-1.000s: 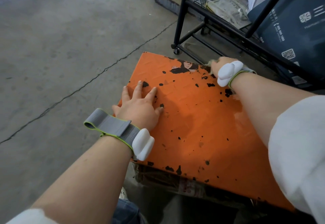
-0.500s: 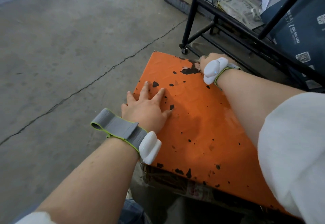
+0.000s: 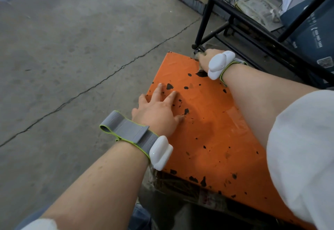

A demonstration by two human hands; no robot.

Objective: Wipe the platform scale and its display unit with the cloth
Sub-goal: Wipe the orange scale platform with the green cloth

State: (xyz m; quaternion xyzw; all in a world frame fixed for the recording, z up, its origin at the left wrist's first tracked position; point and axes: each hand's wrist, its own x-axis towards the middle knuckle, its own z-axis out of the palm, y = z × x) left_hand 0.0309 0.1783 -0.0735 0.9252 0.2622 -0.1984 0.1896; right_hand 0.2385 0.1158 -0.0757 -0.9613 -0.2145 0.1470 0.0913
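Fingers of left hand spread flat on orange platform

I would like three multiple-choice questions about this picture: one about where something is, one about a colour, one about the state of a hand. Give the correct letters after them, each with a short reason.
1. Where is the right hand?
A. At the far corner of the platform
B. On the concrete floor
C. On the near edge of the platform

2. What colour is the platform?
A. Blue with white stripes
B. Orange with dark chipped spots
C. Plain green

3. How is the left hand?
A. Curled round a bottle
B. Raised in the air
C. Flat on the platform, fingers spread

Answers:
1 A: it sits at the far corner, near the foot of the black rack.
2 B: orange paint shows black chips.
3 C: its straight fingers lie on the surface.
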